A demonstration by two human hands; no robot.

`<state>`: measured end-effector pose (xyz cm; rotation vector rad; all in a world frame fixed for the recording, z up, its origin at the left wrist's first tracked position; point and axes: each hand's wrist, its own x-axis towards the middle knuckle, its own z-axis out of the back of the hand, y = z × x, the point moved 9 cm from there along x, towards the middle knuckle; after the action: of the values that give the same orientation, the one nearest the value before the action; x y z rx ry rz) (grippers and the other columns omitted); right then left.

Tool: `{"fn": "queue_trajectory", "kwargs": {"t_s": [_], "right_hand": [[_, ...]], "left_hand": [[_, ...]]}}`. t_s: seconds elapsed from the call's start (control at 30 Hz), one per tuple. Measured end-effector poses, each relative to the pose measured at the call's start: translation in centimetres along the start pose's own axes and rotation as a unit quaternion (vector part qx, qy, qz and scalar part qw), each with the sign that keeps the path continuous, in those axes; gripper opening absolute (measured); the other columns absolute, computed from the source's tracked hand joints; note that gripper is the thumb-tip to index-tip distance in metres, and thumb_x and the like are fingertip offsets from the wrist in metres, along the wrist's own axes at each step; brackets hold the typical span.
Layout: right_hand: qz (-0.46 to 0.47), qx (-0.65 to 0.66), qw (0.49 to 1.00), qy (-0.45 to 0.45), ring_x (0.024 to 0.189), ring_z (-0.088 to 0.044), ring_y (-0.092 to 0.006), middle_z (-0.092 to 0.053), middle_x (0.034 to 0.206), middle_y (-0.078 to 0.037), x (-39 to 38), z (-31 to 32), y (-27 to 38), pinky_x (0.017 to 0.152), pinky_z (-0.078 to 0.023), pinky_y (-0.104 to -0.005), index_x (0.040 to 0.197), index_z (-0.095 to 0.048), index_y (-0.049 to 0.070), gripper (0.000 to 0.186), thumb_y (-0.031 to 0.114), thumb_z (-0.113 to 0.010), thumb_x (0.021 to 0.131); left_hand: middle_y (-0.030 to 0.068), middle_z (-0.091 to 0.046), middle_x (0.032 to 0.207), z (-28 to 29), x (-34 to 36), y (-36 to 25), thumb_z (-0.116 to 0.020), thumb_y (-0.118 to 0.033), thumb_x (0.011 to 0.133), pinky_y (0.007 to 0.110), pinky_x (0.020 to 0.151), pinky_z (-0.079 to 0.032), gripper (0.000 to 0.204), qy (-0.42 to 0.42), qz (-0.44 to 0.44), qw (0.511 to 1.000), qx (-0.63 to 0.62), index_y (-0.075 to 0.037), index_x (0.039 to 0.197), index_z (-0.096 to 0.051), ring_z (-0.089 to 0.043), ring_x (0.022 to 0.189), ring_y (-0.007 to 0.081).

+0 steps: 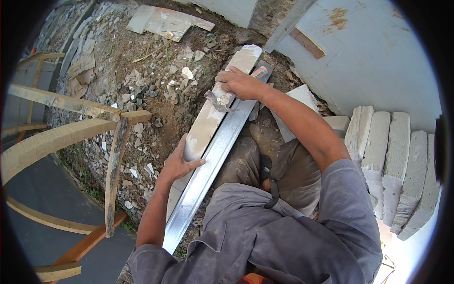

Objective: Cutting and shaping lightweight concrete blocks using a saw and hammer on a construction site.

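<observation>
From my remote station I cannot verify the grip of the right hand (239, 85): its back masks part of the encrusted tool (220, 100), whose type I cannot determine. The reddish handle (259, 72) beyond it is partly covered. The left hand (177, 161) obscures a section of the pale slab (208, 120); I cannot view the undersides of its fingers. The lower end of the metal channel (213, 165) is concealed by clothing. The lens rim truncates the timber frame (116, 173). A dark shape (440, 149) at the right rim is unidentifiable; an orange patch (255, 278) is cut by the lower edge
</observation>
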<state>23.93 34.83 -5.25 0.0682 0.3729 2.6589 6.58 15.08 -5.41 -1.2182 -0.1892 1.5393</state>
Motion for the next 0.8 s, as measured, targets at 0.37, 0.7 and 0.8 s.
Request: {"fn": "queue_trajectory", "kwargs": {"t_s": [0.37, 0.7, 0.8], "right_hand": [[-0.593, 0.457, 0.557, -0.36, 0.051, -0.047, -0.0201, -0.046, 0.062, -0.007, -14.9, -5.7, -4.1, 0.046, -0.041, -0.0328, 0.094, -0.054, 0.003, 0.023, 0.025, -0.061, 0.09], [-0.628, 0.652, 0.316, -0.283, 0.05, -0.041, -0.0151, -0.043, 0.065, -0.003, -16.1, -16.1, -0.7, 0.041, -0.034, -0.0317, 0.089, -0.05, 0.006, 0.014, 0.019, -0.056, 0.089], [-0.65, 0.599, 0.372, -0.285, 0.049, -0.039, -0.0143, -0.041, 0.064, -0.002, -16.6, -16.2, -1.2, 0.04, -0.033, -0.0316, 0.087, -0.05, 0.007, 0.015, 0.02, -0.057, 0.09]], "left_hand": [[0.0227, -0.058, 0.12, -0.2, 4.1, -4.0, -0.08, -0.039, 0.066, 0.043, 0.091, -0.047, 0.093, -0.177, 0.014, 0.971, 0.163, -0.005, 0.139, -0.035, -0.059, 0.107, 0.0386], [0.0214, -0.059, 0.121, -0.1, 3.5, -3.6, -0.083, -0.04, 0.063, 0.041, 0.093, -0.046, 0.094, -0.187, 0.018, 0.973, 0.133, -0.003, 0.137, -0.039, -0.06, 0.109, 0.0365], [0.0203, -0.058, 0.122, -0.2, 3.5, -3.6, -0.083, -0.043, 0.062, 0.042, 0.091, -0.047, 0.095, -0.193, 0.012, 0.971, 0.139, -0.003, 0.137, -0.04, -0.06, 0.108, 0.0358]]}}
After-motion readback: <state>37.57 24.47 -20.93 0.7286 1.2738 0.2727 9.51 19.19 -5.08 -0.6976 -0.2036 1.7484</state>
